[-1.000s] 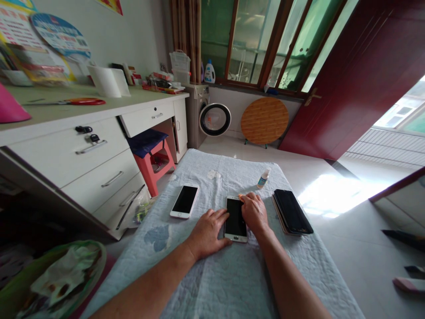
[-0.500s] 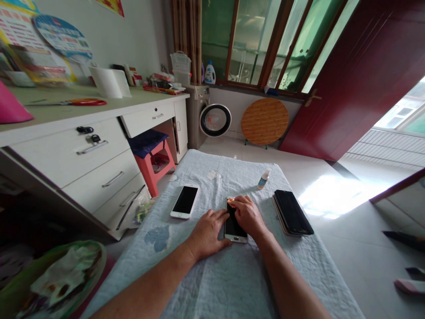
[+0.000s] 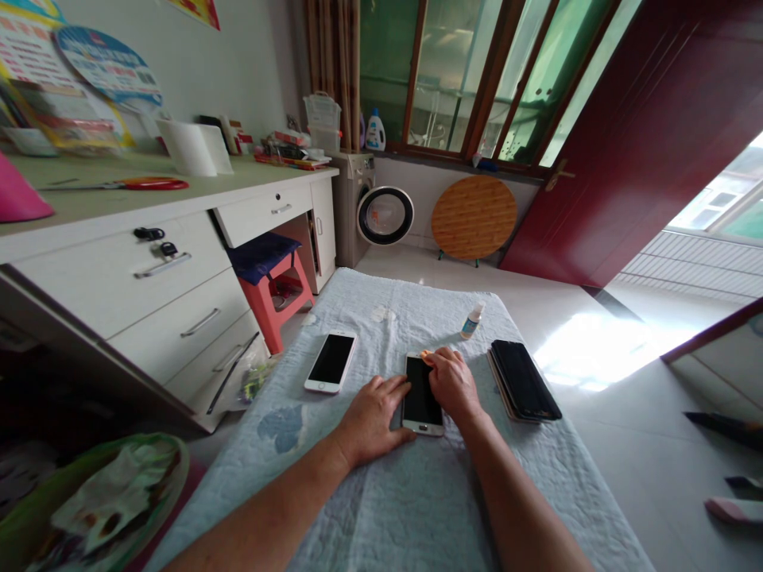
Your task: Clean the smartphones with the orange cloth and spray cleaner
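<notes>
The left hand (image 3: 373, 417), loosely spread, touches the middle phone (image 3: 421, 405) along its left edge — the right hand (image 3: 454, 384), bunched, pinches an orange wad (image 3: 425, 357) at the phone's upper end.

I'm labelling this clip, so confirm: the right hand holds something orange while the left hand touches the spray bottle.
Wrong on the spray bottle: the head view shows the right hand holding something orange while the left hand touches the middle phone.

Blue cloth (image 3: 411, 508) | left phone (image 3: 331, 362) | middle phone (image 3: 422, 397) | device stack (image 3: 525, 380) | bottle (image 3: 470, 323)
</notes>
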A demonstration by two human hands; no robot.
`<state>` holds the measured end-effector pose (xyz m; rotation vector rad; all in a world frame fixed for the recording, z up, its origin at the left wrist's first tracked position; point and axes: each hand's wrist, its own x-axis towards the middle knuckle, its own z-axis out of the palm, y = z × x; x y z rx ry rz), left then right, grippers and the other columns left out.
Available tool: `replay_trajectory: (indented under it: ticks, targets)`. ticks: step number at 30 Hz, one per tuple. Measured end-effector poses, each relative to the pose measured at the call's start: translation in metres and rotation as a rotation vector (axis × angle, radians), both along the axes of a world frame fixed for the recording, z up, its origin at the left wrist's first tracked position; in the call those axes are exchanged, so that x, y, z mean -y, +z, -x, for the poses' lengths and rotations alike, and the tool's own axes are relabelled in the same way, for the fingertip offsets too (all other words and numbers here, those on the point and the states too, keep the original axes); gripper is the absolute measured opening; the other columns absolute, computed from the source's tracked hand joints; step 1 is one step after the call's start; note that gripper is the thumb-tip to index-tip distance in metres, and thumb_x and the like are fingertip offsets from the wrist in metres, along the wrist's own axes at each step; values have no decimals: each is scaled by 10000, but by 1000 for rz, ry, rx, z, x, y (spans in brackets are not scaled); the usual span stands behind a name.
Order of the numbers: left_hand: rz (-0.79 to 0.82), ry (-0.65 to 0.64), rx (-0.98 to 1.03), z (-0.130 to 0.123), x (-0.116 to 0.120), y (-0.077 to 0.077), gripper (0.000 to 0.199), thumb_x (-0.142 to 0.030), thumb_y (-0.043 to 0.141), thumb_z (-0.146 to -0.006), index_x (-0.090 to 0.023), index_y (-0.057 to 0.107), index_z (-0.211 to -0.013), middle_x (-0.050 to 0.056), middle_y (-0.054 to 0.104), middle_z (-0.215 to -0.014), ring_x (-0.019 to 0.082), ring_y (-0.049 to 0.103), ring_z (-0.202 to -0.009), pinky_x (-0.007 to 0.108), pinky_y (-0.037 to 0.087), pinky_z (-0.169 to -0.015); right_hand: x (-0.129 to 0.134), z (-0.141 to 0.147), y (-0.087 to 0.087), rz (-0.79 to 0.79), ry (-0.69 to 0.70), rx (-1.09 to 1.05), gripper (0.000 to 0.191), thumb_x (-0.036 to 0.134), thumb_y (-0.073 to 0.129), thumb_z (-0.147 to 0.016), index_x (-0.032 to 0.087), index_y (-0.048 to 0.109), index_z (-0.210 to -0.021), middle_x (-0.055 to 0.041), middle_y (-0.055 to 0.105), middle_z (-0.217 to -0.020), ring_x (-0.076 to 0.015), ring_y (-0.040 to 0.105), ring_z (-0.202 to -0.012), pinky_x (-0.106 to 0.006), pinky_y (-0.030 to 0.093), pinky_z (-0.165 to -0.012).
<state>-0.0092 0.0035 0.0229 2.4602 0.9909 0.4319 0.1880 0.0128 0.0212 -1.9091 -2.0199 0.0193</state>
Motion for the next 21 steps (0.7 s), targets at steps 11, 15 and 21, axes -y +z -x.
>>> replay_trajectory:
  ticks: [11, 15, 21]
  targets:
    - [1, -1, -7, 0, 1, -1, 711, -458, 715, -701, -187, 489, -1319, 98, 462, -1403, 306, 461, -1197, 433, 349, -1042, -5, 3, -2, -13, -38, -6, 347, 63, 456, -783, 183, 696, -1003, -65, 639, -962, -186, 513, -904, -273, 352, -850]
    - [6, -1, 10, 1, 0, -4, 704, -474, 710, -702, -212, 485, -1315, 86, 477, -1387, 309, 457, -1207, 444, 346, -1040, -8, 7, -2, -23, 28, 34, 367, 67, 448, -806, 181, 681, -1066, -74, 638, -1008, -186, 514, -914, -273, 352, -849]
    - [1, -1, 4, 0, 0, -2, 694, -463, 716, -699, -197, 497, -1302, 88, 485, -1378, 308, 456, -1207, 439, 350, -1044, -9, 6, -2, -30, 25, 28, 372, 70, 448, -809, 189, 686, -1069, -68, 645, -1005, -186, 516, -891, -273, 350, -844]
